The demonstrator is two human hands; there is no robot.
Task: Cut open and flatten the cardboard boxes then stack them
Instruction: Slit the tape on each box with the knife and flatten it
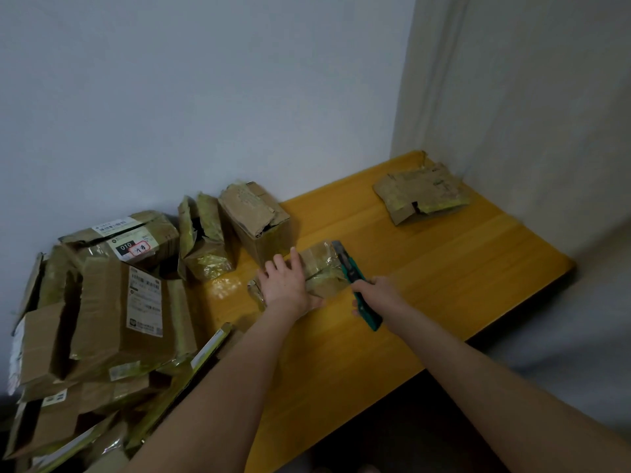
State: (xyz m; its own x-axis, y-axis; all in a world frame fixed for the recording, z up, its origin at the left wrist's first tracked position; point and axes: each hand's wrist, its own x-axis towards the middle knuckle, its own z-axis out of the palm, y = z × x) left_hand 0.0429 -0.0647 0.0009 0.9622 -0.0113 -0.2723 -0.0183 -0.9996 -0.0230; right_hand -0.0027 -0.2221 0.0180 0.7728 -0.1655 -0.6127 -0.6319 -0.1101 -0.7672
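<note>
A small taped cardboard box [322, 268] lies on the yellow table [444, 268] near its middle. My left hand [286, 285] presses flat on the box's left part, fingers straight. My right hand [375, 295] grips a green utility knife [355, 285]; its blade end rests at the box's right edge. A flattened box [421, 194] lies at the table's far right corner. An upright box [256, 220] stands just behind the small one.
A pile of several taped boxes with shipping labels [112, 302] fills the table's left side. Another torn box [205, 240] leans by the wall. White walls meet at the table's back right. The table's front edge drops to a dark floor.
</note>
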